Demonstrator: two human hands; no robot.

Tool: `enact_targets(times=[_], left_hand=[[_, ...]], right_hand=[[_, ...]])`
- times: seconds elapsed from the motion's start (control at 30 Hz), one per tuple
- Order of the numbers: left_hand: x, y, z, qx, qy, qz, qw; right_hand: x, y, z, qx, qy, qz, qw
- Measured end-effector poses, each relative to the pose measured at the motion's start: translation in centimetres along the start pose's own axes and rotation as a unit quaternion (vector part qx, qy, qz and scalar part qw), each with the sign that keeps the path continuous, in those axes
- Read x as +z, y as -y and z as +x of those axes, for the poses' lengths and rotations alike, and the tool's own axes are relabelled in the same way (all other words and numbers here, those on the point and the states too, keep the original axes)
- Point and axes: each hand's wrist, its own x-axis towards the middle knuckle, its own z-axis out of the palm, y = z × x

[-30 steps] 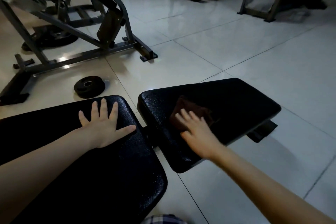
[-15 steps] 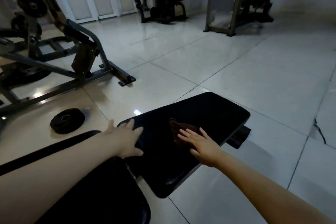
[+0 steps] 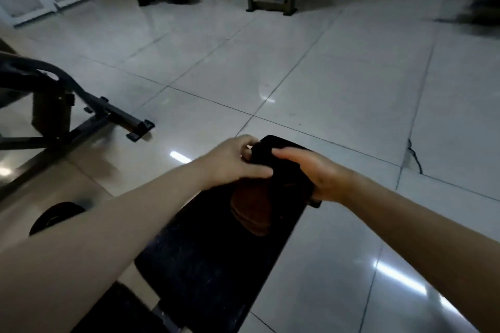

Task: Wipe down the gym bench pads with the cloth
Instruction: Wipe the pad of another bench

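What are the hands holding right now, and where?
Right hand grips the bench pad by its far right edge. Left hand curls at the far left corner; pad or cloth, cannot tell.

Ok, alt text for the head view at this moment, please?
Both hands are at the far end of a black bench pad: the left hand curls its fingers at the far corner, the right hand lies over the right edge. A brown cloth lies on the pad just nearer the camera; around it is tiled floor.

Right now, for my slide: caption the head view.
Left hand and right hand on the bench pad, cloth beside them.
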Motion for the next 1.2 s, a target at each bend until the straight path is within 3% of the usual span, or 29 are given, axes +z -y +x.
enact_targets(times=[0.07, 0.13, 0.23, 0.43, 0.77, 0.83, 0.9, 0.97, 1.03, 1.1, 1.2], left_hand=[[-2.0, -3.6, 0.1, -0.007, 0.024, -0.088, 0.996], [-3.9, -7.5, 0.0, 0.016, 0.041, -0.104, 0.994], [-6.5, -12.8, -0.5, 0.052, 0.042, -0.122, 0.99], [-11.3, -23.8, -2.3, 0.085, -0.002, -0.108, 0.991], [-18.3, -43.9, -9.3, 0.202, -0.088, -0.035, 0.975], [-18.2, -46.4, -9.9, 0.173, -0.054, -0.067, 0.981], [-18.0, -48.9, -10.2, 0.121, 0.029, -0.18, 0.976], [-18.1, -51.4, -10.0, 0.106, 0.111, -0.293, 0.944], [-18.0, -53.1, -9.1, 0.132, 0.187, -0.334, 0.914], [-17.9, -54.6, -7.9, 0.174, 0.22, -0.287, 0.916], [-17.4, -56.8, -4.4, 0.233, 0.126, -0.152, 0.952]], right_hand=[[-0.7, 3.6, -1.9, -0.016, 0.02, 0.012, 1.0], [-1.3, 7.4, -4.0, -0.063, 0.054, -0.005, 0.997], [-1.3, 13.3, -7.9, -0.125, 0.094, -0.105, 0.982], [-0.9, 23.2, -15.0, -0.174, -0.141, -0.285, 0.932], [3.1, 38.4, -31.5, -0.27, -0.279, -0.272, 0.881], [3.6, 40.1, -33.9, -0.253, -0.29, -0.256, 0.887], [3.2, 42.0, -35.5, -0.255, -0.322, -0.217, 0.885], [2.2, 44.2, -36.5, -0.257, -0.35, -0.137, 0.89], [0.5, 46.4, -37.0, -0.242, -0.355, -0.046, 0.902], [-1.8, 48.7, -37.1, -0.222, -0.342, 0.003, 0.913], [-6.0, 52.2, -36.8, -0.195, -0.264, 0.027, 0.944]])
